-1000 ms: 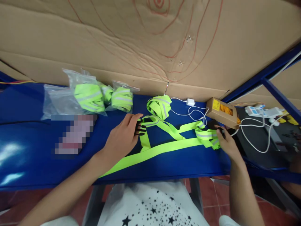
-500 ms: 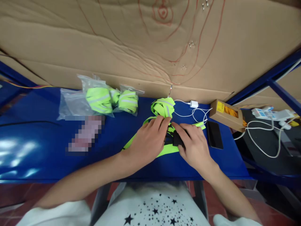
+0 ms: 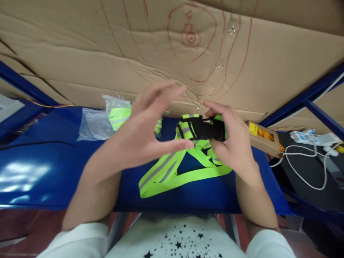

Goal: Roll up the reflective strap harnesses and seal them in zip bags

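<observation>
A neon-yellow reflective strap (image 3: 185,177) with grey bands lies in loops on the blue table and rises to my right hand (image 3: 233,138). That hand is wrapped round the strap's black buckle (image 3: 205,129), thumb below and fingers above, holding it over the table. My left hand (image 3: 146,125) is raised to the left of the buckle. Its fingers are apart and its thumb points toward the strap, with nothing in the grasp. Part of the buckle is hidden behind my right fingers.
At the back left, clear plastic bags (image 3: 94,123) hold rolled yellow straps (image 3: 118,118), partly hidden by my left hand. A cardboard box (image 3: 264,139) stands right, beside white cables (image 3: 303,179). A cardboard wall (image 3: 80,71) closes the back of the blue table (image 3: 43,172).
Both hands have risen from the table. My left hand has come off the strap and opened. My right hand has lifted the black buckle, drawing part of the strap up with it.
</observation>
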`<state>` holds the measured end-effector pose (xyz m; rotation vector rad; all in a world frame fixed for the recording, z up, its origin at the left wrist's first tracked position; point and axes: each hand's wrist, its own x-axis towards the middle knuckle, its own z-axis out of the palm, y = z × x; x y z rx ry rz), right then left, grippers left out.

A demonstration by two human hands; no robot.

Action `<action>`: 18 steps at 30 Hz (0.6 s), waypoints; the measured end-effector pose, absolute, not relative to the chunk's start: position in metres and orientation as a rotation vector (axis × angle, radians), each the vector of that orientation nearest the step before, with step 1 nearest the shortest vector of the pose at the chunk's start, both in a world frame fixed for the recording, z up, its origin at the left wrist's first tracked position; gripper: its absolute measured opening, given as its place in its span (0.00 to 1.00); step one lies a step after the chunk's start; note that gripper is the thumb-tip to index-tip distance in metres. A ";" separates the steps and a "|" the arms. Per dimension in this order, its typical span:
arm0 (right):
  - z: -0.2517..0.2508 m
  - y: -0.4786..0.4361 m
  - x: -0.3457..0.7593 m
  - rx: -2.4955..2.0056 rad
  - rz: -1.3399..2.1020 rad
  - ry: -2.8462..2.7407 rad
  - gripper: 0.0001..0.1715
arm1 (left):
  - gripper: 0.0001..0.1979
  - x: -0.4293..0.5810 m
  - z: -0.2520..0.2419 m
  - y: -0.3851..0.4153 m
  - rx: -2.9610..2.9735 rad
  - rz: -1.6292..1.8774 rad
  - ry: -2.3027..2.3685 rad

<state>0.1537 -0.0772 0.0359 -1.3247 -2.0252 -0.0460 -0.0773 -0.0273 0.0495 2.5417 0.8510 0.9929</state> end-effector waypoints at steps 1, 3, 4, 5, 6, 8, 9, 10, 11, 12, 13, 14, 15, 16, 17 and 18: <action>0.041 -0.076 0.153 -1.334 -0.037 -1.999 0.45 | 0.45 -0.078 0.053 -0.022 2.417 1.045 0.744; 0.048 -0.072 0.154 -1.344 0.032 -1.983 0.44 | 0.41 -0.073 0.053 -0.015 2.107 1.026 0.551; 0.050 -0.069 0.155 -1.337 0.090 -1.990 0.44 | 0.37 -0.069 0.050 -0.013 1.972 0.997 0.494; 0.050 -0.066 0.158 -1.305 0.167 -2.004 0.45 | 0.33 -0.064 0.047 -0.011 1.855 0.974 0.467; 0.050 -0.062 0.162 -1.248 0.265 -2.017 0.47 | 0.29 -0.060 0.044 -0.011 1.755 0.968 0.454; 0.046 -0.053 0.172 -1.066 0.515 -2.014 0.54 | 0.27 -0.055 0.039 -0.011 1.563 1.009 0.401; 0.043 -0.049 0.176 -0.972 0.648 -1.989 0.57 | 0.28 -0.054 0.037 -0.011 1.473 1.034 0.362; 0.040 -0.044 0.180 -0.891 0.782 -1.961 0.59 | 0.30 -0.053 0.035 -0.011 1.400 1.055 0.329; 0.036 -0.041 0.182 -0.833 0.915 -1.934 0.59 | 0.32 -0.052 0.034 -0.011 1.351 1.071 0.307; 0.032 -0.038 0.183 -0.794 1.036 -1.903 0.57 | 0.35 -0.050 0.032 -0.011 1.323 1.087 0.294; 0.029 -0.036 0.182 -0.767 1.145 -1.865 0.53 | 0.37 -0.049 0.030 -0.010 1.309 1.097 0.288; 0.026 -0.035 0.181 -0.754 1.234 -1.810 0.48 | 0.40 -0.047 0.028 -0.009 1.303 1.092 0.286; 0.025 -0.035 0.179 -0.746 1.296 -1.739 0.42 | 0.42 -0.045 0.027 -0.008 1.307 1.068 0.285; 0.024 -0.037 0.177 -0.747 1.326 -1.662 0.38 | 0.44 -0.045 0.025 -0.006 1.318 1.031 0.283; 0.025 -0.039 0.176 -0.765 1.331 -1.592 0.36 | 0.46 -0.045 0.024 -0.005 1.336 0.988 0.283; 0.026 -0.041 0.175 -0.790 1.323 -1.549 0.35 | 0.46 -0.047 0.024 -0.003 1.362 0.946 0.289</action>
